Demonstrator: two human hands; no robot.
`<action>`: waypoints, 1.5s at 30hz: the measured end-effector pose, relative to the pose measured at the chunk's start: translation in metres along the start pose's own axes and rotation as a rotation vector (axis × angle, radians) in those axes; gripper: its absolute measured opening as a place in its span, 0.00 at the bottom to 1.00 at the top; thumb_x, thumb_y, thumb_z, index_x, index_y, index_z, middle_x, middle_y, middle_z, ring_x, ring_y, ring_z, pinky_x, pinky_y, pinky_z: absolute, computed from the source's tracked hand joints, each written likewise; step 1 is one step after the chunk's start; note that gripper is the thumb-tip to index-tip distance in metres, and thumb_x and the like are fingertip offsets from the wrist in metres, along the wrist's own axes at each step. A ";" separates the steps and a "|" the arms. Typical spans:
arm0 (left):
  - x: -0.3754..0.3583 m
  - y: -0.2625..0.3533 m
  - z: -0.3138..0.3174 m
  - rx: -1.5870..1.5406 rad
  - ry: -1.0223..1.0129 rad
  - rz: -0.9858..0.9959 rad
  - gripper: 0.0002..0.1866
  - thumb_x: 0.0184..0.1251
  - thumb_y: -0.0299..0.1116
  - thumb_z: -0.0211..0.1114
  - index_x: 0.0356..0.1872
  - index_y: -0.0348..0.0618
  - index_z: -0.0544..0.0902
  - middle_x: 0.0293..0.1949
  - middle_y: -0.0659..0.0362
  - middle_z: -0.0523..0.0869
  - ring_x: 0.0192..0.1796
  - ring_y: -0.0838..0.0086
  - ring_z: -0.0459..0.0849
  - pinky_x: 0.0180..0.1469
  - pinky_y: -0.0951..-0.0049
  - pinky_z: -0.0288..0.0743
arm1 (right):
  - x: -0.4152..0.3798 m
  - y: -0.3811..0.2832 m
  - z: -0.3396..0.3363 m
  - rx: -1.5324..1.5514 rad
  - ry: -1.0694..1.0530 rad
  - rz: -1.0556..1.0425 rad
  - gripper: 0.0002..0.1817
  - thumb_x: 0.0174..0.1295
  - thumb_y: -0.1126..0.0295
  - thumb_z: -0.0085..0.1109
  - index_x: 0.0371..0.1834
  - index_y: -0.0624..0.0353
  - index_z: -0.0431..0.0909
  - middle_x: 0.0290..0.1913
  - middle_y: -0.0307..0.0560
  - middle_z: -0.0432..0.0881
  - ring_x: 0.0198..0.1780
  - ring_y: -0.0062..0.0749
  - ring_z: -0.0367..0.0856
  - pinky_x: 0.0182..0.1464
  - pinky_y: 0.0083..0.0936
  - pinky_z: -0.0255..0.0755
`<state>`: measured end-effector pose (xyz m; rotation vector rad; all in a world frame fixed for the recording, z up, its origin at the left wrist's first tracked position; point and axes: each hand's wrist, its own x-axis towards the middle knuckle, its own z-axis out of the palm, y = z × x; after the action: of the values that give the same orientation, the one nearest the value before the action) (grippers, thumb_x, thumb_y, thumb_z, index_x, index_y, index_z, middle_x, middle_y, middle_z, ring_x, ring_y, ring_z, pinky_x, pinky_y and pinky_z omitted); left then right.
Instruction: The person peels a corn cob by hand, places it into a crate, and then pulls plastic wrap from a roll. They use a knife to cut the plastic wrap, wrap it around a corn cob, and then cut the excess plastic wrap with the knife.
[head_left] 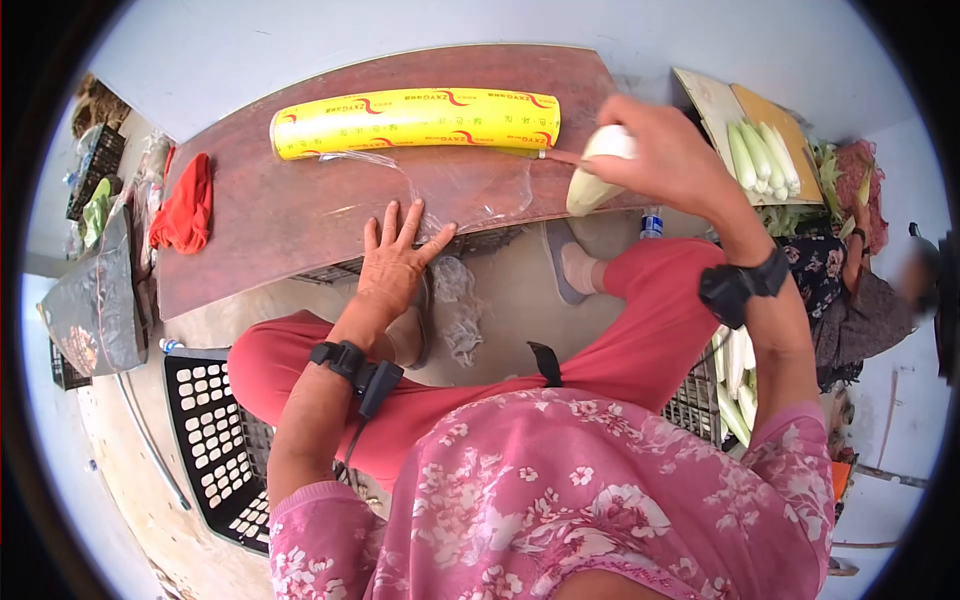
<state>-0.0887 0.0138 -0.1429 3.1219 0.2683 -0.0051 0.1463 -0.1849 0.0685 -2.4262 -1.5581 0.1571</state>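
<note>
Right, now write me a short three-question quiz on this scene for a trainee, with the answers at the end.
1. True or false: the right hand grips a pale vegetable.

2. Multiple choice: what lies on the table, to the left of the yellow roll?
A) a knife
B) a red cloth
C) a glove

3. Fill in the missing word, "spread" or "clenched": the left hand is at the table's near edge, its fingers ____.

Key: 1. True. 2. B. 3. Spread.
</note>
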 end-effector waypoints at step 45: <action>-0.003 0.003 0.002 -0.004 0.082 -0.019 0.38 0.61 0.24 0.58 0.71 0.75 0.67 0.72 0.36 0.57 0.73 0.41 0.57 0.72 0.47 0.52 | 0.048 -0.017 0.204 -0.014 -0.006 -0.204 0.35 0.58 0.73 0.64 0.71 0.49 0.63 0.57 0.47 0.72 0.60 0.43 0.69 0.58 0.43 0.56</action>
<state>-0.0914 0.0104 -0.1445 3.1192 0.2991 0.1234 0.1058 -0.1038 -0.1212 -2.2597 -1.8022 0.1159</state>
